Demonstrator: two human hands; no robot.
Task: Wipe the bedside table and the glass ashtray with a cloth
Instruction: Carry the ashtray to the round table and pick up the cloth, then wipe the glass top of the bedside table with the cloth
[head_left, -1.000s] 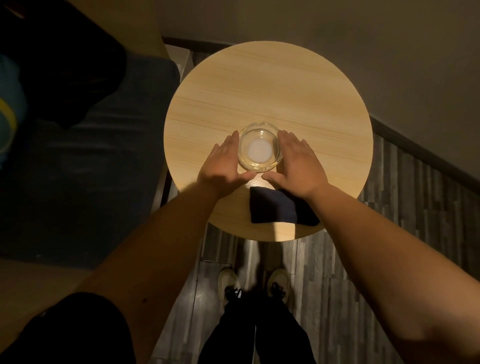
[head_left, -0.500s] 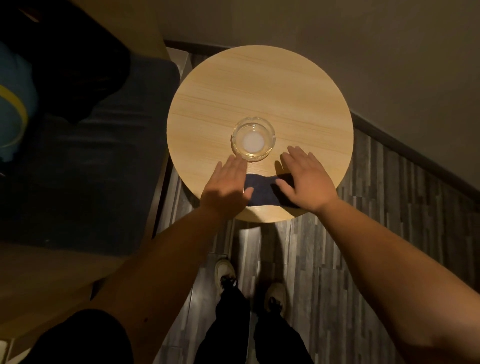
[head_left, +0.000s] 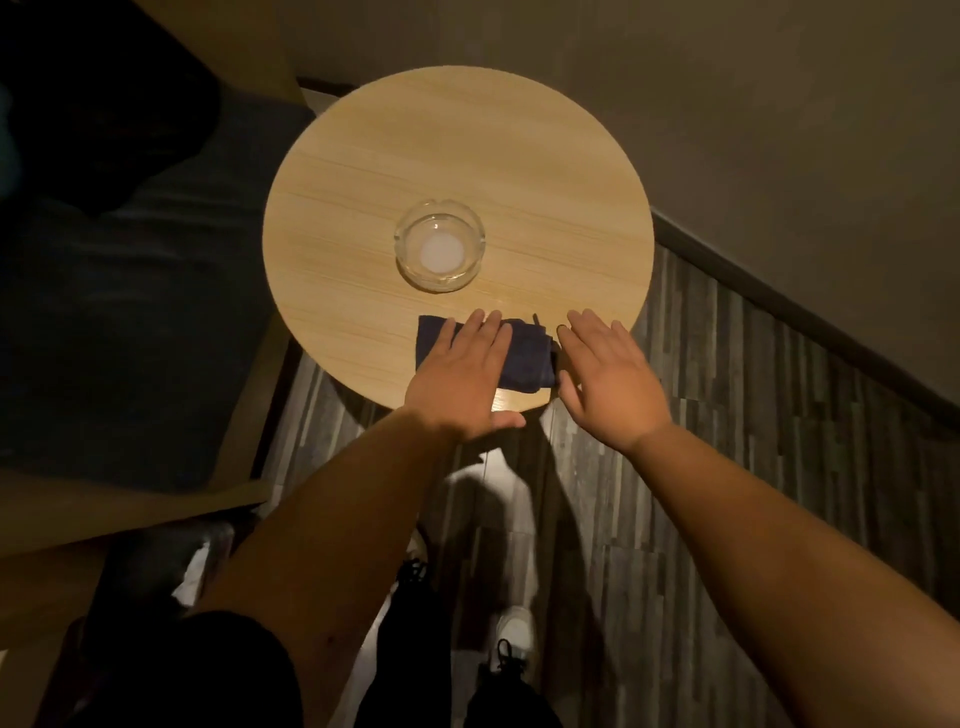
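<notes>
A round light-wood bedside table fills the upper middle of the head view. A clear glass ashtray stands alone near its centre, upright, with a pale disc showing in its base. A folded dark blue cloth lies at the table's near edge. My left hand lies flat over the cloth's left half, fingers extended. My right hand hovers flat just right of the cloth, at the table's near rim, fingers apart and holding nothing.
A dark bed or sofa with a wooden frame runs along the left of the table. A plain wall with a dark skirting board runs behind and to the right. Grey plank floor and my shoes show below.
Both hands came off the sides of the ashtray and drew back toward me. My left hand now lies on the cloth; my right hand sits beside it.
</notes>
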